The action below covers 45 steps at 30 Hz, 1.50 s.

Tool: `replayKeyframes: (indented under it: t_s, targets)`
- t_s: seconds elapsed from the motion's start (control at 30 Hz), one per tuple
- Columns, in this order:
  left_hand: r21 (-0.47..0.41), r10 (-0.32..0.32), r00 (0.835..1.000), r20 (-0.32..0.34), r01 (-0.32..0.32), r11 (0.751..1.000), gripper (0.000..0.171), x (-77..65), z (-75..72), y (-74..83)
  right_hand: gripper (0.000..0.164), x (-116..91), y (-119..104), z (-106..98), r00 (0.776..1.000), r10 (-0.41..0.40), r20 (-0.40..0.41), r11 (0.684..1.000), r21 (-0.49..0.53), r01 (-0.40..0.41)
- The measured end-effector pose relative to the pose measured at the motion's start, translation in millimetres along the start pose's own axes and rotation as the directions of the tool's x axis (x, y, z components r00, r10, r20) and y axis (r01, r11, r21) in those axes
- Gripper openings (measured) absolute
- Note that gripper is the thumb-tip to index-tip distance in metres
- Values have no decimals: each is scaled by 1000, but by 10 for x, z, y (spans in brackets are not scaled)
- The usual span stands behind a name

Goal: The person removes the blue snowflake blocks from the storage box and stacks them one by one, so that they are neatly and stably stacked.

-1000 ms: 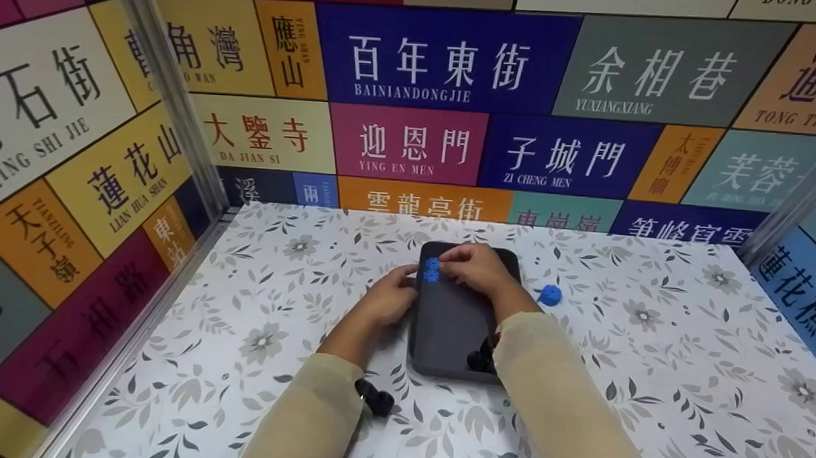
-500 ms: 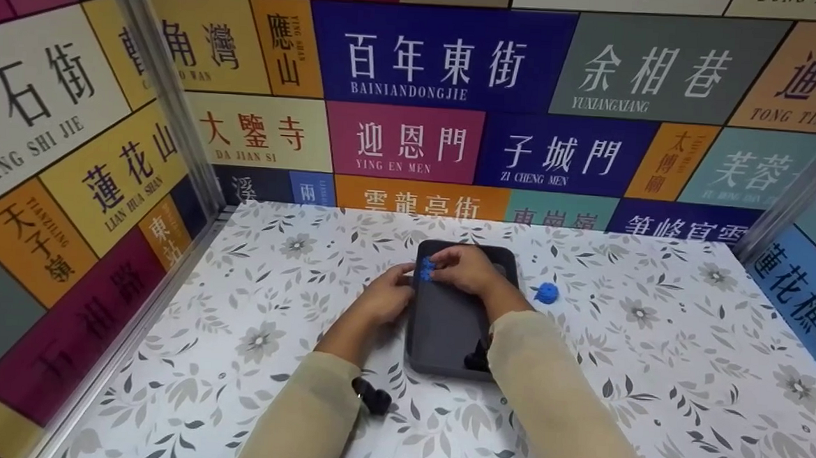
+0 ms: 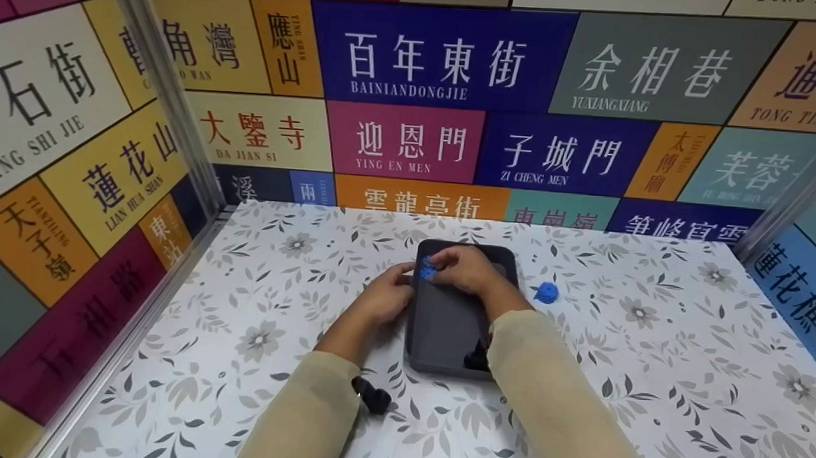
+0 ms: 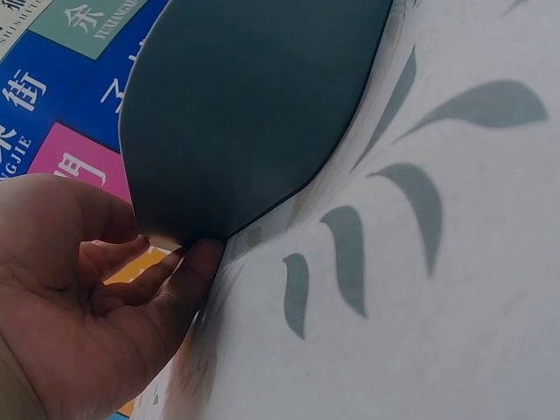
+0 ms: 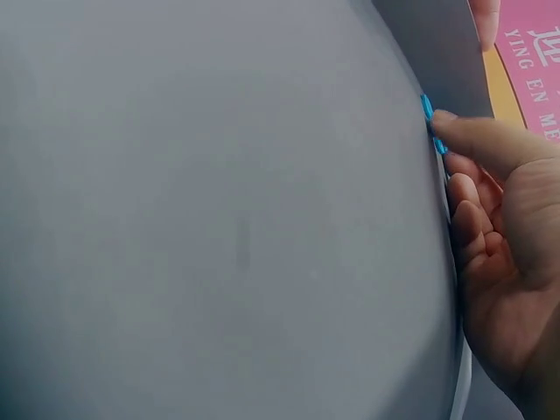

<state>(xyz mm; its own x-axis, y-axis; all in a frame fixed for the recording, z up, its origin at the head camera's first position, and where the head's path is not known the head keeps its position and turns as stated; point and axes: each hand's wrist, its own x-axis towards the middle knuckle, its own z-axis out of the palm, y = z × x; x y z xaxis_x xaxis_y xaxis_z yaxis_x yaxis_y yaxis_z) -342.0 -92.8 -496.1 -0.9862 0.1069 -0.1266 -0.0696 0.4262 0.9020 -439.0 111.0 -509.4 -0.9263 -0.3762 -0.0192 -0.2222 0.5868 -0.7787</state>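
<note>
A dark grey shallow tray [image 3: 448, 325] lies on the table. Near its far left corner are small blue notched plastic pieces [image 3: 426, 267], partly covered by my right hand [image 3: 472, 269]. The right thumb and fingertips pinch at them; in the right wrist view slim blue edges [image 5: 440, 145] show beside the thumb, with the other fingers curled. My left hand [image 3: 385, 295] holds the tray's left side. The left wrist view shows that thumb [image 4: 203, 262] at the wall's lower edge and a finger at its rim.
A round blue bumpy piece [image 3: 547, 292] lies on the table just right of the tray. The floral-patterned tabletop [image 3: 651, 381] meets sign-covered walls [image 3: 412, 142] at the back and both sides. A black wrist device [image 3: 372, 397] sits at the left sleeve.
My right fingers have moved slightly left and now cover more of the blue pieces. The left hand stays at the tray's side. The head view has shifted a little.
</note>
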Motion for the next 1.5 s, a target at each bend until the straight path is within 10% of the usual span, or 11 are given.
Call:
replayKeyframes:
  t_s: [1.5]
  targets:
    - [-18,1,1000,-17,-1,1000,63,-9,23,-6,42,3,-22,-22,989,-66,130,980,-179,89]
